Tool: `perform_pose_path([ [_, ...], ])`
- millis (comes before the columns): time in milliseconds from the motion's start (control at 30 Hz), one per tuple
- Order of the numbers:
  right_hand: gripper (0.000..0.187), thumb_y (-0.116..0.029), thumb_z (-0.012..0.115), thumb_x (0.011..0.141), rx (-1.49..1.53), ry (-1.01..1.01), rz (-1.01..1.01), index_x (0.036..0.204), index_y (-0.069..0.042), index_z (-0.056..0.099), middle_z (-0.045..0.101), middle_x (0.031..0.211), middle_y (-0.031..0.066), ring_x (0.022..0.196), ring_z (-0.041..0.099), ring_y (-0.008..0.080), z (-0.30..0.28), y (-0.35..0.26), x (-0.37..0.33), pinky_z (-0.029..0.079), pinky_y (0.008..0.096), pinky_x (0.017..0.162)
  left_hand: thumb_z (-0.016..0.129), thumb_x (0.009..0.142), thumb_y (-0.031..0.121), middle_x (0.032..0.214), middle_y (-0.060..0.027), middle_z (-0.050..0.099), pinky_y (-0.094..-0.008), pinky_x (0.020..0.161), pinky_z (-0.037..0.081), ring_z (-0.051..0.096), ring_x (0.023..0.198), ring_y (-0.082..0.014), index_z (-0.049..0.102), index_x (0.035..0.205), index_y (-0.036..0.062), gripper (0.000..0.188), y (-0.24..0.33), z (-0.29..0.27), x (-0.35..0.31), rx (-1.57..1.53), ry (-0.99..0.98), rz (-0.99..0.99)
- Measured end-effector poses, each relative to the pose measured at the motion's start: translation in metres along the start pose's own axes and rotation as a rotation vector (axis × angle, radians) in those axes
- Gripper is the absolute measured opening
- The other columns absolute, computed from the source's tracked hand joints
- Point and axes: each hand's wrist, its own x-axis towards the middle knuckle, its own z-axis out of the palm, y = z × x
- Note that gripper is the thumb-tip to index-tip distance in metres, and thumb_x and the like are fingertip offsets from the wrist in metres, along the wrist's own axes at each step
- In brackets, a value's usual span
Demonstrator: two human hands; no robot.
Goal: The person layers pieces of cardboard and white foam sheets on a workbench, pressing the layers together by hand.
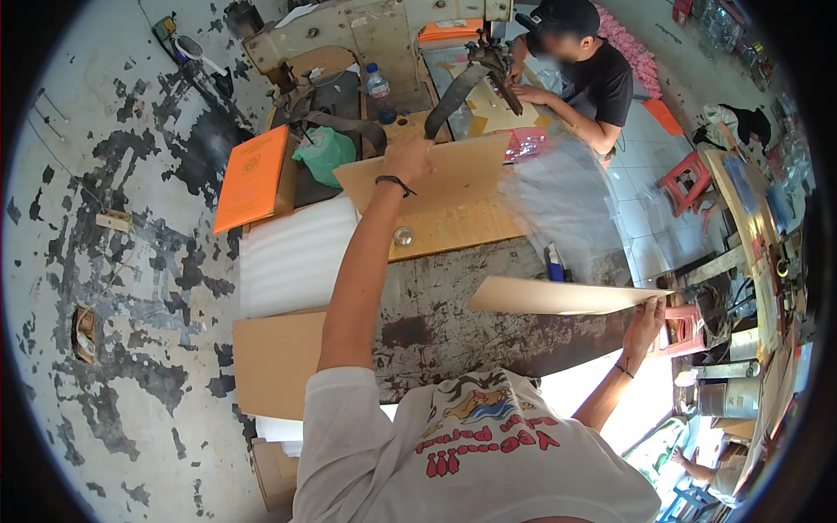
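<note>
My left hand [408, 166] reaches forward, fingers closed around the lower end of a dark curved metal lever [455, 98] on a heavy machine. Just beyond and beside its wrist, a tan cardboard sheet [462, 179] lies tilted over the wooden board [471, 231]. Off to the right, my right hand [645, 324] grips the outer end of another cardboard sheet [558, 296], held nearly edge-on above the scratched worktable [436, 305]. A blue-handled tool [554, 263] shows behind that sheet. Near the board's front edge is a round metal knob [403, 236].
Orange printed folders [253, 179], a green plastic bag [327, 155] and white foam sheets [301, 253] are at the left, with cardboard [277, 362] below. A water bottle [379, 91] stands by the machine [375, 39]. Another person [584, 74] works opposite; blurred clear plastic [567, 196] lies nearer.
</note>
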Motion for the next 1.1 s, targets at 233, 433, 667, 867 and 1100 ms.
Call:
perform_pose_path([
  [233, 0.017, -0.019, 0.067, 0.099, -0.039, -0.257, 0.089, 0.108, -0.005, 0.063, 0.063, 0.095, -0.0019, 0.088, 0.055, 0.0086, 0.032, 0.021, -0.016, 0.044, 0.0266, 0.086, 0.079, 0.079, 0.027, 0.098, -0.0147, 0.073, -0.0502, 0.081, 0.053, 0.069, 0.096, -0.0361, 0.071, 0.11, 0.0136, 0.035, 0.007, 0.008, -0.019, -0.043, 0.133, 0.111],
  [433, 0.02, -0.015, 0.067, 0.098, -0.048, -0.339, 0.15, 0.113, -0.002, 0.064, 0.067, 0.103, 0.0017, 0.099, 0.058, 0.0092, 0.05, 0.02, -0.021, 0.042, 0.0269, 0.095, 0.069, 0.086, 0.023, 0.096, -0.0158, 0.072, -0.0514, 0.081, 0.052, 0.068, 0.096, -0.036, 0.066, 0.112, 0.0131, 0.028, 0.006, 0.011, -0.046, -0.08, 0.132, 0.187],
  [667, 0.02, -0.02, 0.067, 0.099, -0.122, -0.224, 0.186, 0.113, -0.006, 0.066, 0.066, 0.097, -0.0028, 0.085, 0.054, 0.0056, 0.051, 0.023, -0.031, 0.041, 0.0244, 0.08, 0.067, 0.088, 0.021, 0.1, -0.0141, 0.072, -0.0517, 0.078, 0.053, 0.069, 0.095, -0.0356, 0.065, 0.116, 0.0141, 0.029, 0.023, 0.026, -0.082, -0.014, 0.125, 0.16],
  [867, 0.022, -0.019, 0.067, 0.099, -0.104, -0.253, 0.207, 0.115, -0.004, 0.064, 0.066, 0.102, 0.0001, 0.093, 0.054, 0.0083, 0.041, 0.023, -0.033, 0.04, 0.0258, 0.088, 0.07, 0.084, 0.016, 0.103, -0.0136, 0.072, -0.0505, 0.08, 0.053, 0.068, 0.096, -0.0357, 0.065, 0.117, 0.0136, 0.033, 0.025, 0.028, -0.089, -0.059, 0.164, 0.192],
  [1100, 0.029, -0.018, 0.073, 0.095, -0.114, -0.296, 0.186, 0.117, -0.002, 0.063, 0.067, 0.111, 0.0047, 0.104, 0.058, 0.0125, 0.04, 0.015, -0.037, 0.039, 0.029, 0.098, 0.079, 0.079, 0.02, 0.109, -0.0116, 0.067, -0.049, 0.083, 0.047, 0.064, 0.103, -0.0325, 0.069, 0.115, 0.0123, 0.038, 0.022, 0.036, -0.098, 0.043, 0.425, 0.299],
])
